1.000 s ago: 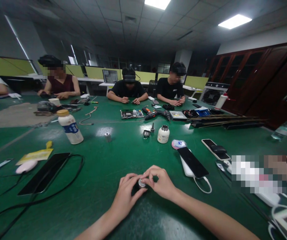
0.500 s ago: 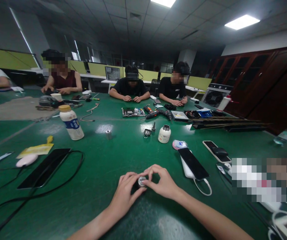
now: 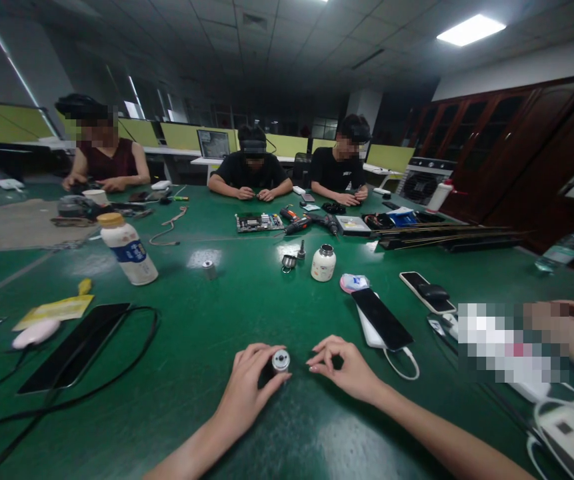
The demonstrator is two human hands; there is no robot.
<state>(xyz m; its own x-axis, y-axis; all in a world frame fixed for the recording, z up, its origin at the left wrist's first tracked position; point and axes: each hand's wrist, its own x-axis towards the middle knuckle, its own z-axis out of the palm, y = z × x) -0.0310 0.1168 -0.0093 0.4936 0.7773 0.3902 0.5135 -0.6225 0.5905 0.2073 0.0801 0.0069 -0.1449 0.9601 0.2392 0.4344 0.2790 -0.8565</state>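
Note:
My left hand [image 3: 248, 383] grips a small cylindrical motor [image 3: 281, 361] between thumb and fingers. The motor's round silver end, with small dark holes in it, faces up towards me. To the right, apart from the motor, is my right hand [image 3: 343, 371]. Its thumb and fingertips are pinched together, and whatever may be between them is too small to make out. A similar silver cylinder [image 3: 209, 269] stands farther off on the green table [image 3: 201, 333].
Ahead are a white jar [image 3: 323, 263], a small strainer-like metal part [image 3: 289, 264] and a circuit board [image 3: 259, 222]. A bottle [image 3: 127, 250] and a tablet [image 3: 74, 347] lie leftward; a phone [image 3: 381, 319] is at right. Several people sit around the table.
My right hand has drawn away to the right from the motor, which stays in my left hand. The view has shifted slightly.

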